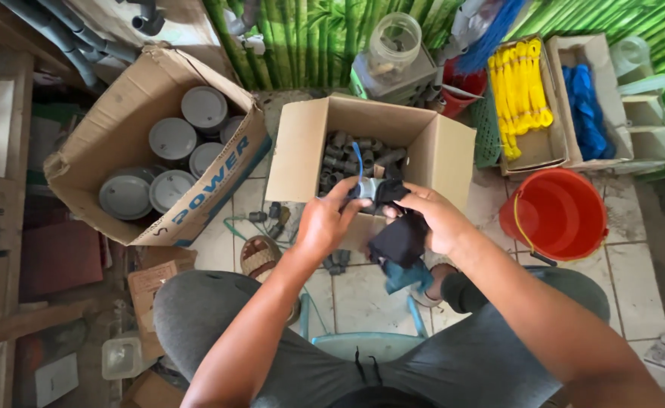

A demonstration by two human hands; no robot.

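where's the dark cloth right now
In the head view the dark cloth hangs just right of centre from the right hand, in front of the open cardboard box of grey fittings, left of the orange bucket.

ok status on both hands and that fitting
Left hand and right hand both grip small grey fitting; dark cloth under right; open box of fittings just beyond.

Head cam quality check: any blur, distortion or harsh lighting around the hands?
Head view: soft, even daylight with no harsh glare; wide-lens bowing bends the edges; left hand, right hand and the dark cloth are slightly soft; the cardboard box and red bucket read clearly.
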